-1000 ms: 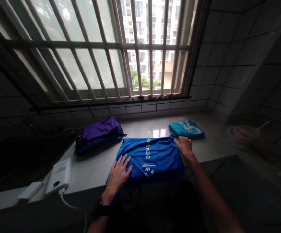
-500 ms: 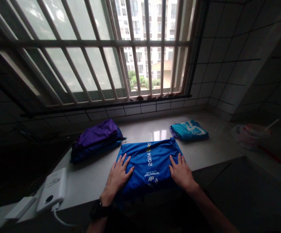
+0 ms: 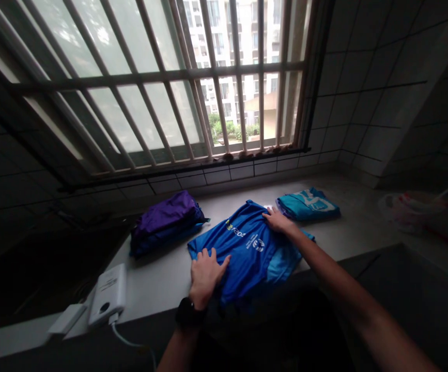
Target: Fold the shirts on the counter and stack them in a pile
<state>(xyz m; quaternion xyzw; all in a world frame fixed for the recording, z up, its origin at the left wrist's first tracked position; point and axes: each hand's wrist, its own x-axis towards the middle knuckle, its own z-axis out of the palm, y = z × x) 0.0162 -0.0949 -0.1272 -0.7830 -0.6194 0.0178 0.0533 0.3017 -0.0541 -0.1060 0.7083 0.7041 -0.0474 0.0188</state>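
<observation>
The blue garment (image 3: 243, 261) lies skewed at lower centre, near edge over the counter's (image 3: 157, 281) front; left hand (image 3: 207, 274) spread open on it, right hand (image 3: 280, 222) perhaps pinching, I can't tell: an uneven tug could drag it off

Left hand (image 3: 204, 276) on white-printed blue fabric (image 3: 241, 258), right hand (image 3: 278, 221) at its far edge, purple bundle (image 3: 167, 219) to the left, teal bundle (image 3: 303, 205) right, pale tabletop (image 3: 161, 284), barred window (image 3: 161, 77) behind

Prob. kitch.: tiled wall (image 3: 333, 77), ctr. (image 3: 159, 281), barred win. (image 3: 161, 108)
</observation>
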